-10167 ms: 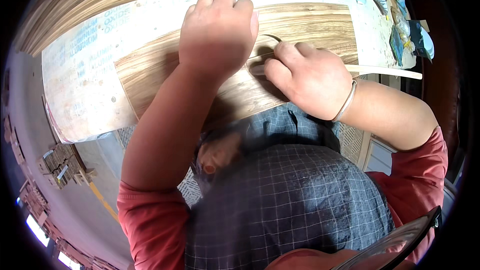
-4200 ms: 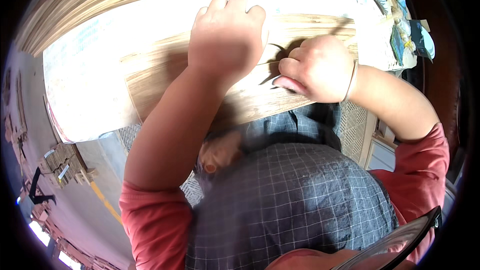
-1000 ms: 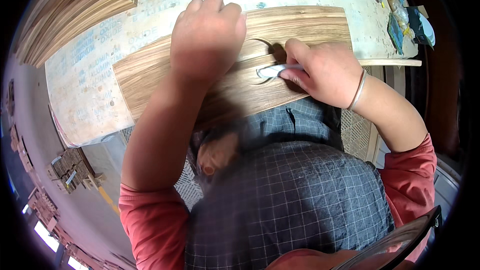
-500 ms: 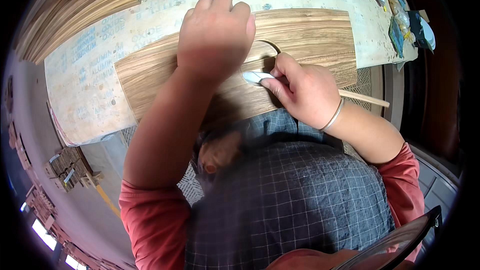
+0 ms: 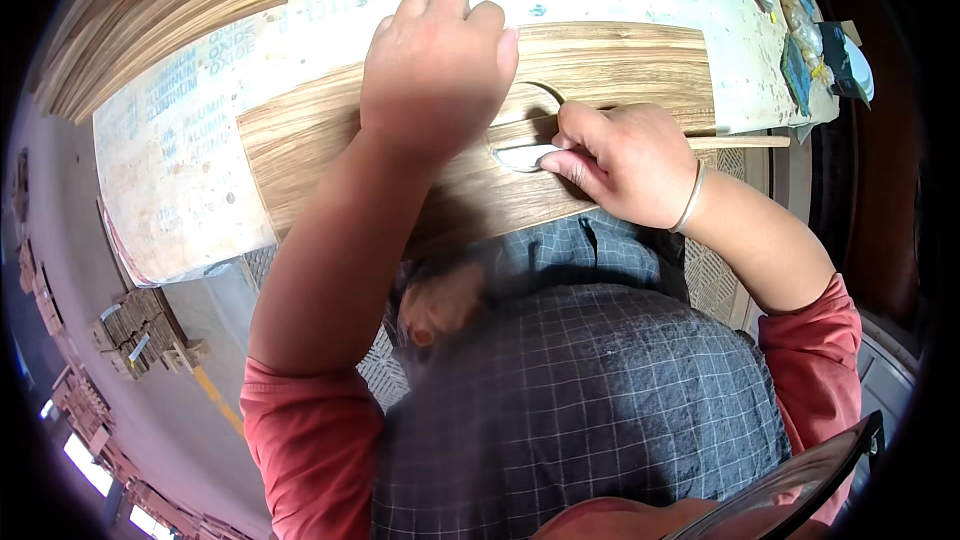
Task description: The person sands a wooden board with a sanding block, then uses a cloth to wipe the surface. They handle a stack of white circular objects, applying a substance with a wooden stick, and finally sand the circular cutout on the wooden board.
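A striped brown wooden board (image 5: 620,70) lies across the bench in front of me, with a curved, dark-edged cutout (image 5: 545,92) near its middle. My left hand (image 5: 440,70) rests over the board left of the cutout, closed like a fist, knuckles away from me; anything under its fingers is hidden. Between the thumb and fingers of my right hand (image 5: 635,165) is a folded white piece of paper (image 5: 525,157), lying on the board just below the cutout. A thin wooden stick (image 5: 745,142) juts out beyond that hand; whether the paper wraps it is hidden.
Printed pale sheeting (image 5: 180,180) covers the bench. Long wooden strips (image 5: 170,20) are stacked at the far left. Paper scraps and small packets (image 5: 795,50) lie at the far right edge. A pallet of flat pieces (image 5: 137,333) stands on the floor at left.
My right hand has shifted slightly right, and the stick has swung from sloping down to nearly level. The white paper has turned and moved a little right. My left hand has barely moved.
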The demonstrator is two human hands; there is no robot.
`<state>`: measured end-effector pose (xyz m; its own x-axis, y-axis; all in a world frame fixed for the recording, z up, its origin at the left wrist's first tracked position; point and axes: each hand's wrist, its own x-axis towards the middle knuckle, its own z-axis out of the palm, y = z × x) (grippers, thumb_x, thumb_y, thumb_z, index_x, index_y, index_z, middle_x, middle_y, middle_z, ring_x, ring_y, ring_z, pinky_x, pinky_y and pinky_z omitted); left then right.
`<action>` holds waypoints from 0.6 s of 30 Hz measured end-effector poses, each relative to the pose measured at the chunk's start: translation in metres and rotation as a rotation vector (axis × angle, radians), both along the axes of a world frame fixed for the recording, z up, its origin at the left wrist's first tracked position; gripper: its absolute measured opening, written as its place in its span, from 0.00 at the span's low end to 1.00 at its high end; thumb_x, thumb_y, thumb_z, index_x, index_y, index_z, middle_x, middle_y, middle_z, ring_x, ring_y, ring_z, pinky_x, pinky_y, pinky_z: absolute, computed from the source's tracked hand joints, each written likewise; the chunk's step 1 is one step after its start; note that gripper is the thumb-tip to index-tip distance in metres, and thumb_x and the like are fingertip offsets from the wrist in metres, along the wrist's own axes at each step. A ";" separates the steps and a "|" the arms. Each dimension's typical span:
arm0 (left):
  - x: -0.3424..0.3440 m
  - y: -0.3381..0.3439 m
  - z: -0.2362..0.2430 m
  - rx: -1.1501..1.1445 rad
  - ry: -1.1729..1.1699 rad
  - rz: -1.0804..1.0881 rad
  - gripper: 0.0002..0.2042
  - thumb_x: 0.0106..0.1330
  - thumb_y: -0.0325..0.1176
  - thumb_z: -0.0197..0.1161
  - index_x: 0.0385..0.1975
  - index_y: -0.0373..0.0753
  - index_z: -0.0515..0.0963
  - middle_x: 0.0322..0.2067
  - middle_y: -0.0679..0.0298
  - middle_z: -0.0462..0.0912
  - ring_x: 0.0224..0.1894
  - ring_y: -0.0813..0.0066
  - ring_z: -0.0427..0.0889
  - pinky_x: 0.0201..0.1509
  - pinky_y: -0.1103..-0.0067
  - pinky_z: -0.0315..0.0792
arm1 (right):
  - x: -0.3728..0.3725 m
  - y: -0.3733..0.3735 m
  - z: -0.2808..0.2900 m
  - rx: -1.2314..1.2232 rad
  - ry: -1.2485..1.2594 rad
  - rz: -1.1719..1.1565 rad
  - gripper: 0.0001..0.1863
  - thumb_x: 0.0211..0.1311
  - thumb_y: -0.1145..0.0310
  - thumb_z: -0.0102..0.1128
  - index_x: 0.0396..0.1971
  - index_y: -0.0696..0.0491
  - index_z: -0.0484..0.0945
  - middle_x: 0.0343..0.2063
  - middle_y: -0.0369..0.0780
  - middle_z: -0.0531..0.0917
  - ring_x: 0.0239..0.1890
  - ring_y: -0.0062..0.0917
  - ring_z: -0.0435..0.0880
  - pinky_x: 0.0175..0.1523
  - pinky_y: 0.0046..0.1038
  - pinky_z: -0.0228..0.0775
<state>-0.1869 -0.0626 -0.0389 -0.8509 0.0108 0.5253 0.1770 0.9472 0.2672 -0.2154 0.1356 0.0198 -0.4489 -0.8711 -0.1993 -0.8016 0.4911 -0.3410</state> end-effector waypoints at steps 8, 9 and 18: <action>0.000 0.000 0.003 -0.005 -0.034 0.006 0.05 0.57 0.35 0.64 0.28 0.42 0.79 0.28 0.61 0.74 0.31 0.61 0.76 0.36 0.70 0.73 | 0.006 0.002 -0.005 -0.099 -0.077 -0.108 0.12 0.63 0.55 0.56 0.36 0.48 0.71 0.16 0.37 0.78 0.18 0.34 0.79 0.24 0.35 0.69; 0.002 0.000 0.002 -0.001 -0.037 0.010 0.05 0.57 0.35 0.64 0.28 0.42 0.79 0.28 0.61 0.74 0.31 0.61 0.76 0.36 0.70 0.73 | 0.001 0.009 -0.005 -0.171 -0.222 -0.150 0.12 0.64 0.55 0.56 0.33 0.48 0.71 0.16 0.37 0.78 0.18 0.33 0.79 0.23 0.34 0.69; 0.000 0.005 0.001 -0.022 -0.002 0.018 0.05 0.57 0.35 0.63 0.27 0.43 0.78 0.27 0.62 0.74 0.30 0.61 0.75 0.35 0.69 0.73 | 0.013 -0.008 0.000 0.017 0.062 -0.113 0.11 0.63 0.59 0.55 0.39 0.49 0.72 0.15 0.41 0.79 0.18 0.37 0.80 0.23 0.38 0.70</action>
